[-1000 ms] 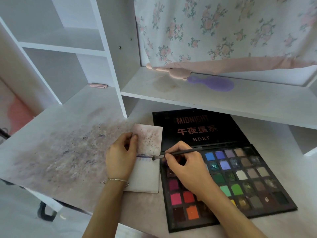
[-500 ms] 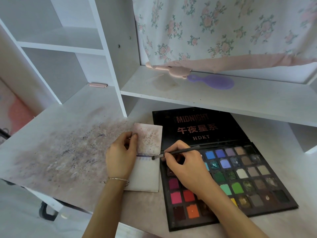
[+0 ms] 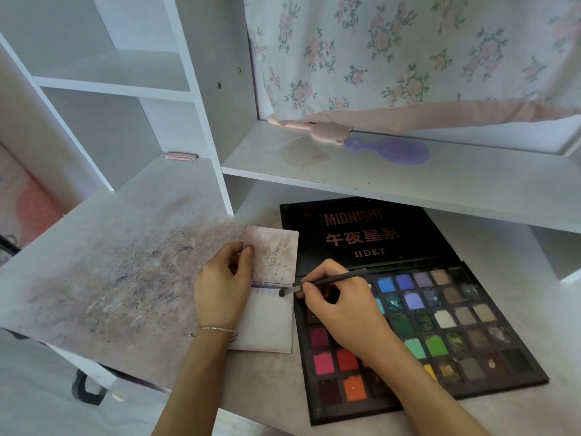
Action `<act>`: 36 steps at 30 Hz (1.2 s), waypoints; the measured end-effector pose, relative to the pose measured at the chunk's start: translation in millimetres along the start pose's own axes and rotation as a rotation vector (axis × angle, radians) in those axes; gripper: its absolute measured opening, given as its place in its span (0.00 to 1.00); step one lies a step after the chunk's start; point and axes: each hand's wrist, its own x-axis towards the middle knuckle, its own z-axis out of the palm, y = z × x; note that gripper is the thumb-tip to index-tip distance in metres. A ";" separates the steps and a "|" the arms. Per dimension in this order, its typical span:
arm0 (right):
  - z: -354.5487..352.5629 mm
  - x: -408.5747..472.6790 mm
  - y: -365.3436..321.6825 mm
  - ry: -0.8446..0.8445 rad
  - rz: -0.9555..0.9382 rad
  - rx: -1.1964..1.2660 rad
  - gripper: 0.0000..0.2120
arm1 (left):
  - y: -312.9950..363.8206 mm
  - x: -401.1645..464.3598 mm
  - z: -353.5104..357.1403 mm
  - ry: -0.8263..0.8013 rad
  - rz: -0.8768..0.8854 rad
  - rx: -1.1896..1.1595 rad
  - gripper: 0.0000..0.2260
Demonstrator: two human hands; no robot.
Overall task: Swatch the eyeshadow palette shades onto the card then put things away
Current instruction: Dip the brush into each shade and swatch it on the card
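From the head view, a white card lies flat on the stained tabletop, just left of an open black eyeshadow palette and touching its left edge. The card's upper half is speckled pinkish grey; its lower half is nearly plain, and a short purple-blue swatch stripe runs across the middle. The left hand rests on the card's left side, its thumb and forefinger pinching the card's upper left edge, so this grip is clamped on the card; a thin bracelet circles the wrist. The right hand lies over the palette's left columns, its curled fingers clamped round a slim dark brush that points left, with the bristle tip touching the right end of the purple stripe on the card. The palette's lid lies open flat behind the pans, printed MIDNIGHT and HDKT with red characters between. The pans show blues and purples at the top, greens in the middle, pinks, red and orange at lower left, and browns and greys to the right. On the white shelf above lie a purple brush-shaped item and a pink item, under a floral cloth. A small pink clip sits at the back of the tabletop.
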 end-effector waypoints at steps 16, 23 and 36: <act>-1.5 0.0 -1.8 0.145 -0.089 0.095 0.07 | 0.7 -0.6 -0.1 -0.002 -0.002 0.006 0.07; -8.1 -4.4 -4.2 0.213 -0.125 0.135 0.12 | 0.6 -1.4 -1.1 -0.012 -0.020 0.003 0.07; -92.9 -37.1 23.5 0.561 -0.020 0.111 0.14 | -2.9 0.6 0.3 -0.005 0.006 0.055 0.09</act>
